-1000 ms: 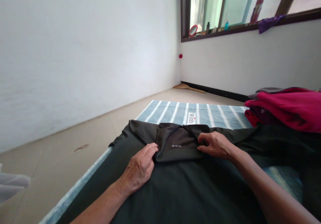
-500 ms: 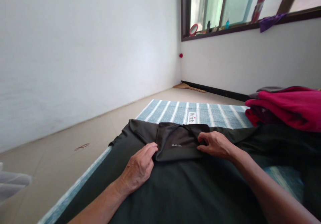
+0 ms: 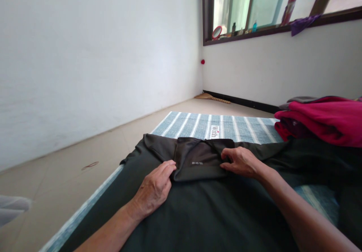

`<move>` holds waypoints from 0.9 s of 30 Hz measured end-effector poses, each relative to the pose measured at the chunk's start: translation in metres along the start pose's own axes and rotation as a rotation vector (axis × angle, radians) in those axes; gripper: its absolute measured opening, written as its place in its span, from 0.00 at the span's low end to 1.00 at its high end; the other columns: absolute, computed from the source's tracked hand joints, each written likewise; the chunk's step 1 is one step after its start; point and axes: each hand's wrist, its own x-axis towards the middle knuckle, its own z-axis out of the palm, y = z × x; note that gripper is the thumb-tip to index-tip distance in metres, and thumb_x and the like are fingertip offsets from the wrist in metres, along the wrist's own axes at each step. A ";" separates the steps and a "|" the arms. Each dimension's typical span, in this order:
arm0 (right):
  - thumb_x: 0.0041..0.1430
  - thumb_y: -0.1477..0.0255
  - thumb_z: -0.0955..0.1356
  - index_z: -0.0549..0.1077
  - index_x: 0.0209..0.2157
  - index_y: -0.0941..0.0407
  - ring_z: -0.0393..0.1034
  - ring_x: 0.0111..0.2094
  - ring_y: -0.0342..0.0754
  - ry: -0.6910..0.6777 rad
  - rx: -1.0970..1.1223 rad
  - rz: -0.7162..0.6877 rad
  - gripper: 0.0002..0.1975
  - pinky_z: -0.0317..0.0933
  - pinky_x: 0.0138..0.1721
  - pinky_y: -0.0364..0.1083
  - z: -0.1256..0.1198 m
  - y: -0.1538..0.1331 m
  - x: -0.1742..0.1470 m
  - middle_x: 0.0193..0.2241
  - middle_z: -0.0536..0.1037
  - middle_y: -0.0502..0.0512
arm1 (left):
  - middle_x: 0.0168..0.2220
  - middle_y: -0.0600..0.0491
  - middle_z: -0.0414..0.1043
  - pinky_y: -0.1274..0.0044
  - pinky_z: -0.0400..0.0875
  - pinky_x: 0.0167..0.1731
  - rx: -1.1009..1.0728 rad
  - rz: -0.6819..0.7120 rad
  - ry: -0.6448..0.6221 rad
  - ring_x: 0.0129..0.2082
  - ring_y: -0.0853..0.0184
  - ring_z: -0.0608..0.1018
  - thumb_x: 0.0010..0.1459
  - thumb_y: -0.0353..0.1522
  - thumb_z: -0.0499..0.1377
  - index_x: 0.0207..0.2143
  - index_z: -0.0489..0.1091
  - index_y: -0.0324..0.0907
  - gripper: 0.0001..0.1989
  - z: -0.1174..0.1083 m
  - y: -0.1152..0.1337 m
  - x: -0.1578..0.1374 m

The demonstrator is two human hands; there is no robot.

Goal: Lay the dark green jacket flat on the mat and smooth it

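Pinching at the collar (image 3: 195, 173), the right hand (image 3: 240, 162) has thumb and fingers on its right side, a grip closed on the dark cloth! Over on the other side, the left hand (image 3: 154, 188) lies across the dark garment (image 3: 198, 210), fingers together, fingertips right up against the collar's left edge; whether that grip has any fabric caught, I can't tell. Between the two hands sits a line of small pale print (image 3: 197, 163) on the collar's inner face.

And the garment itself? Spread wide over a blue-and-white striped sheet (image 3: 183, 123), its sleeve side running off to the right, below a pile of clothes (image 3: 325, 122) topped in bright pink and grey. Out on the tiled floor (image 3: 70, 191) to the left, there's a thin brown loop (image 3: 89, 165). Up at the window (image 3: 264, 3), a red-rimmed mirror (image 3: 217, 32) stands on the sill, and a purple cloth (image 3: 302, 25) drapes over its edge!
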 end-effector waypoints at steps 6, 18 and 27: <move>0.52 0.63 0.66 0.73 0.37 0.51 0.66 0.27 0.45 0.003 0.005 -0.005 0.11 0.50 0.28 0.43 0.000 0.000 -0.001 0.25 0.73 0.49 | 0.44 0.47 0.74 0.75 0.71 0.51 0.004 -0.004 -0.013 0.48 0.65 0.75 0.54 0.21 0.46 0.44 0.64 0.43 0.18 0.000 -0.001 -0.001; 0.52 0.63 0.66 0.73 0.38 0.52 0.67 0.29 0.46 -0.005 0.001 0.002 0.12 0.50 0.29 0.43 -0.001 -0.001 0.000 0.26 0.73 0.50 | 0.44 0.47 0.74 0.76 0.70 0.50 0.008 0.021 0.000 0.48 0.66 0.75 0.55 0.21 0.46 0.43 0.66 0.38 0.16 0.000 -0.001 -0.001; 0.52 0.62 0.66 0.72 0.38 0.51 0.66 0.29 0.46 -0.003 0.003 0.001 0.12 0.49 0.28 0.42 0.001 0.001 0.001 0.26 0.73 0.50 | 0.44 0.45 0.73 0.76 0.69 0.50 0.022 0.048 0.009 0.48 0.66 0.75 0.55 0.20 0.46 0.43 0.66 0.36 0.15 0.000 -0.001 0.000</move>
